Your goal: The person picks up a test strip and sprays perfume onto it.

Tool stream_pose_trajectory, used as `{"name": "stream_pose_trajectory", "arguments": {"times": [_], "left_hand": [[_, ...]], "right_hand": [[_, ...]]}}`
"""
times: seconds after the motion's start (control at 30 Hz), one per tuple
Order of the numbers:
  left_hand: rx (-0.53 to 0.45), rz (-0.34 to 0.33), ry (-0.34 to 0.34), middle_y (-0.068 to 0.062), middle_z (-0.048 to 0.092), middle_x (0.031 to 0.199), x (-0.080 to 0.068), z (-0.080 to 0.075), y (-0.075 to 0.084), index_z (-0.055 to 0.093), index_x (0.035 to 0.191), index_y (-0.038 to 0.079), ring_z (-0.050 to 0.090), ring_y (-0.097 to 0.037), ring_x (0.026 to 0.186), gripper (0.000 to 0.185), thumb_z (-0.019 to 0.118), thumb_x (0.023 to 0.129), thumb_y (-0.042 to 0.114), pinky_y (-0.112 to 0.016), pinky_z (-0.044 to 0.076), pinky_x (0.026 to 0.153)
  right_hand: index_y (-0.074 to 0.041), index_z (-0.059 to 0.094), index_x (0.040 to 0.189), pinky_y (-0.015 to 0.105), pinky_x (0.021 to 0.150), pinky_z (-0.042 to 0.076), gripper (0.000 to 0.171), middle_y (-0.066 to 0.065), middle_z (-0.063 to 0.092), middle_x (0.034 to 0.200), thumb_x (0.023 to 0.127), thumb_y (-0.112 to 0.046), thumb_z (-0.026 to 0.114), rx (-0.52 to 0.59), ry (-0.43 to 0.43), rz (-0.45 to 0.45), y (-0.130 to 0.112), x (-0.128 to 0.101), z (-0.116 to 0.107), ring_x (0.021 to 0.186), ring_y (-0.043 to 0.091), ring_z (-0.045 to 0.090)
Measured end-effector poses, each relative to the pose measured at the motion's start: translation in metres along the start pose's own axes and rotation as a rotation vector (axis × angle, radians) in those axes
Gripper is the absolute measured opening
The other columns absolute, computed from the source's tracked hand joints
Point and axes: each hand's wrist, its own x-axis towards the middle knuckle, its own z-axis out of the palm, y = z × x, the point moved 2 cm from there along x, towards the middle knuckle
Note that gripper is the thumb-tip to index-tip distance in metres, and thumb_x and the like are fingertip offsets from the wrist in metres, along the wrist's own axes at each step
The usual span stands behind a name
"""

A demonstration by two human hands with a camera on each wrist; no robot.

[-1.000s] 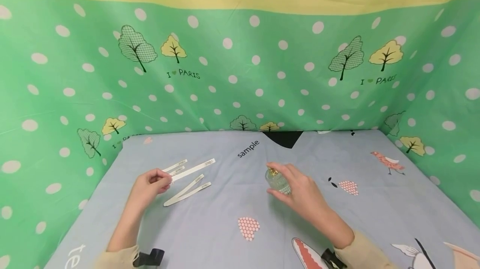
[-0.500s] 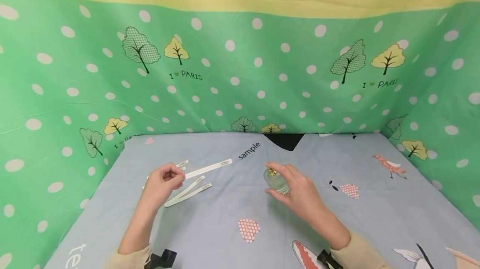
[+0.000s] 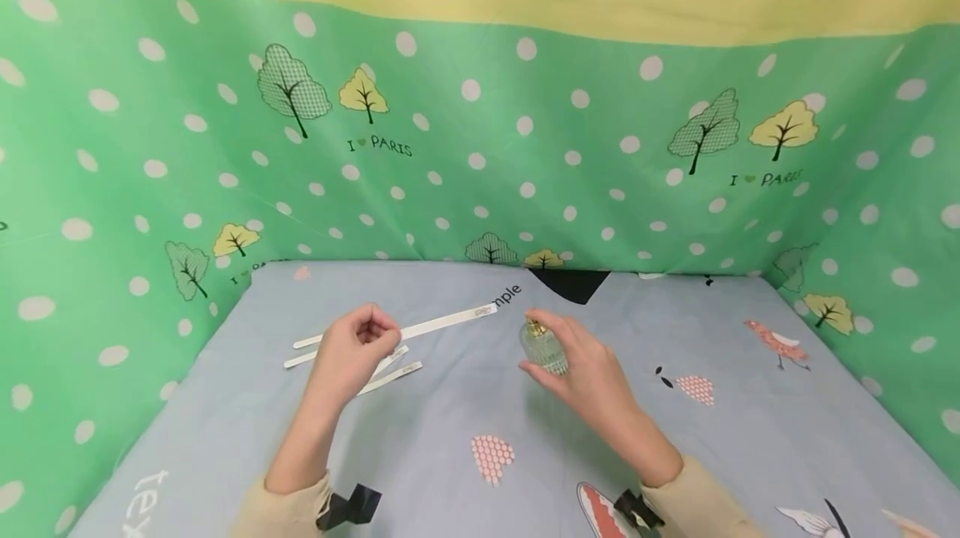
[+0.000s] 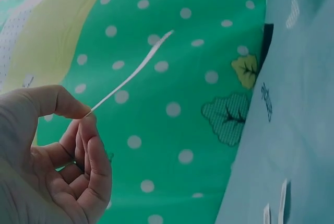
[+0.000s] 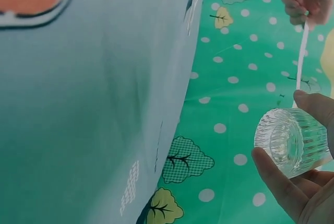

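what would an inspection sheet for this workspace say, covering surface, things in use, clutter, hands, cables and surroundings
Surface: grey-blue cloth printed with hearts, a bird and lettering.
Things in use: white strip and glass bottle with gold-coloured neck, both held up; strip's free end is apart from the bottle.
Clutter: loose strips lie on the cloth, partly hidden behind the left hand in the head view.
Hands: left pinches the white strip; right hand grips the bottle.
Cables: nothing seen.
Surroundings: green dotted curtain with printed trees and a yellow top band.
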Motion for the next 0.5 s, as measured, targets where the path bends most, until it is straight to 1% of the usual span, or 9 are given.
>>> {"name": "stream_pose_trajectory", "arguments": {"times": [0.07, 0.2, 0.3, 0.4, 0.5], "left_hand": [[-0.003, 0.016, 0.013, -0.001, 0.06, 0.073, -0.001, 0.006, 0.007, 0.068, 0.086, 0.005, 0.052, -0.011, 0.064, 0.007, 0.061, 0.085, 0.004, -0.022, 0.043, 0.058], [-0.034, 0.057, 0.031, -0.003, 0.062, 0.075, -0.001, 0.018, 0.018, 0.068, 0.086, 0.006, 0.053, -0.012, 0.065, 0.007, 0.061, 0.085, 0.006, -0.021, 0.043, 0.057], [-0.054, 0.064, 0.031, -0.003, 0.063, 0.075, -0.004, 0.025, 0.019, 0.069, 0.085, 0.006, 0.054, -0.012, 0.065, 0.008, 0.061, 0.085, 0.005, -0.021, 0.043, 0.057], [-0.053, 0.068, 0.042, -0.004, 0.063, 0.074, -0.005, 0.029, 0.021, 0.069, 0.085, 0.005, 0.054, -0.012, 0.064, 0.007, 0.062, 0.085, 0.005, -0.021, 0.043, 0.057], [-0.045, 0.079, 0.048, -0.006, 0.064, 0.075, -0.004, 0.032, 0.022, 0.069, 0.084, 0.006, 0.055, -0.012, 0.064, 0.006, 0.063, 0.085, 0.005, -0.022, 0.044, 0.056]], "right_hand": [[-0.021, 0.052, 0.136, 0.028, 0.057, 0.057, 0.074, 0.007, 0.068, 0.104, 0.073, -0.026, 0.09, -0.006, -0.006, 0.014, -0.002, 0.004, 0.0, 0.082, 0.02, 0.069], [-0.022, 0.05, 0.138, 0.035, 0.064, 0.061, 0.073, 0.009, 0.067, 0.113, 0.075, -0.025, 0.088, 0.007, -0.01, 0.072, -0.003, 0.012, 0.001, 0.09, 0.023, 0.069], [-0.023, 0.05, 0.138, 0.044, 0.072, 0.062, 0.072, 0.01, 0.066, 0.12, 0.077, -0.024, 0.087, 0.023, -0.016, 0.098, -0.001, 0.013, 0.003, 0.1, 0.026, 0.068], [-0.022, 0.049, 0.139, 0.045, 0.073, 0.062, 0.071, 0.011, 0.066, 0.121, 0.078, -0.025, 0.086, 0.021, -0.024, 0.097, 0.0, 0.013, 0.003, 0.102, 0.028, 0.068], [-0.022, 0.049, 0.139, 0.046, 0.071, 0.062, 0.071, 0.012, 0.066, 0.12, 0.079, -0.024, 0.086, 0.012, -0.029, 0.112, 0.003, 0.013, 0.004, 0.1, 0.028, 0.068]]}}
